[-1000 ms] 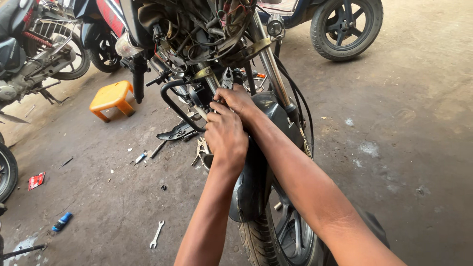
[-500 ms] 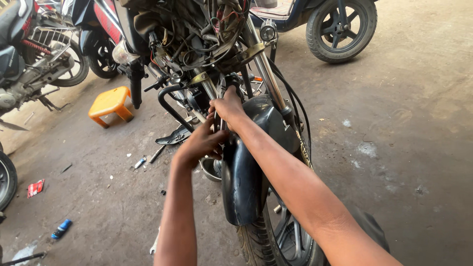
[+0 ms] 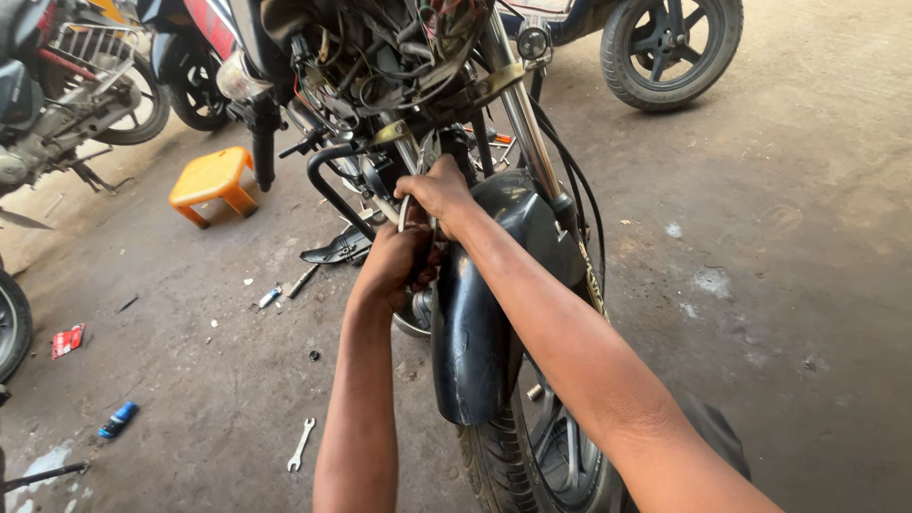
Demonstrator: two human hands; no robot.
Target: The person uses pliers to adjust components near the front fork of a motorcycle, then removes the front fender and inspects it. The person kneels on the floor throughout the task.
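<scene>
We are gripping the stiff, heavy fork leg, left hand and right hand fingers curled tight, beside the slick black mudguard.

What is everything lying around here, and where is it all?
Stripped motorcycle with glossy black front mudguard: one, centre, facing the camera.
Other parked motorcycles: several, along the top edge and left.
Low orange plastic stool: one, upper left on the floor.
Small silver spanner: one, floor, bottom centre-left.
Blue tube-shaped item: one, floor, far left.
Red wrapper: one, left edge.
Left hand: gripping parts beside the mudguard.
Right hand: just above it, at the fork.
</scene>
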